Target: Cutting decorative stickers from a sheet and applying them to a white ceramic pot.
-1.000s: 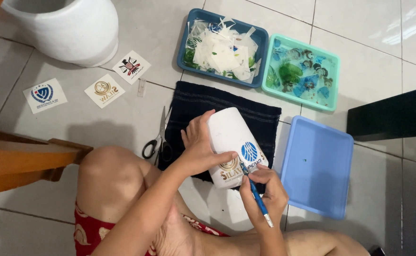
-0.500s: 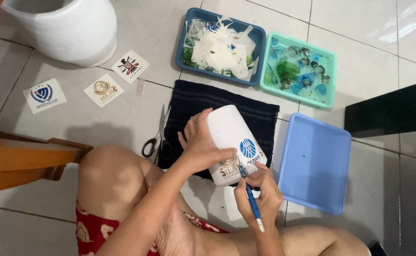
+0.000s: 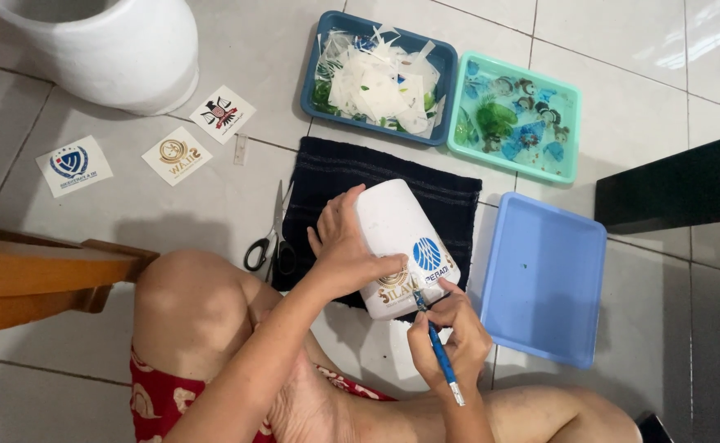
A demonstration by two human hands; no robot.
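Observation:
My left hand grips a white cup lying tilted over a dark cloth on the tiled floor. The cup bears a round blue emblem and a gold emblem near its rim. My right hand holds a blue craft knife like a pen, its tip touching the cup between the two emblems.
Black-handled scissors lie left of the cloth. Three square decal sheets lie further left, by a large white pot. A dark blue tray of paper scraps, a teal tray of water and a light blue tray sit behind and right. A wooden frame is at left.
The right hand and knife have shifted slightly along the cup's edge. The left hand keeps its hold on the cup.

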